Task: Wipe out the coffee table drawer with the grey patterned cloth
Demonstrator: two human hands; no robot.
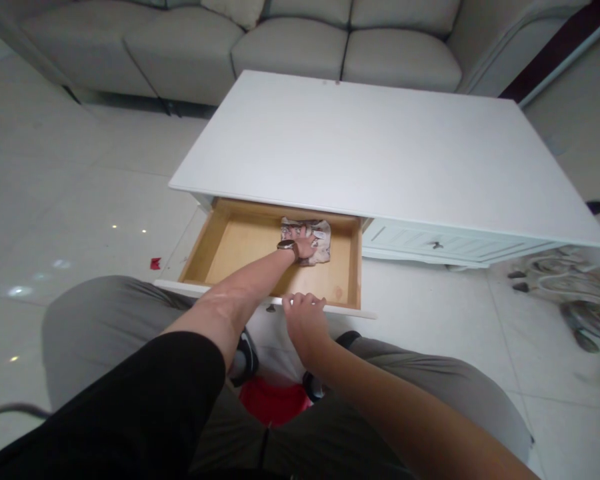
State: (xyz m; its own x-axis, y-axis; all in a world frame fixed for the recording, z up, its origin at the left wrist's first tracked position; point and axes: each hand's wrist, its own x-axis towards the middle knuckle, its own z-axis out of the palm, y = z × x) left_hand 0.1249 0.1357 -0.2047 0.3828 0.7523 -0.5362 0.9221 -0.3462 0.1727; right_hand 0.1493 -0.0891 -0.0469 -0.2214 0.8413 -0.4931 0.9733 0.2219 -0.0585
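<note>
Hiding part of a cloth, left hand, grip unclear; right hand clasping drawer front

My left hand covers part of the cloth; can't tell whether it grips or only presses. Watch dial too small to read. Forearm hides some drawer floor. Right hand: palm side hidden. Red thing below, partly covered by my clothes. Scrap too small to identify. Sofa cut by top edge. Heap at right: blurred.
</note>
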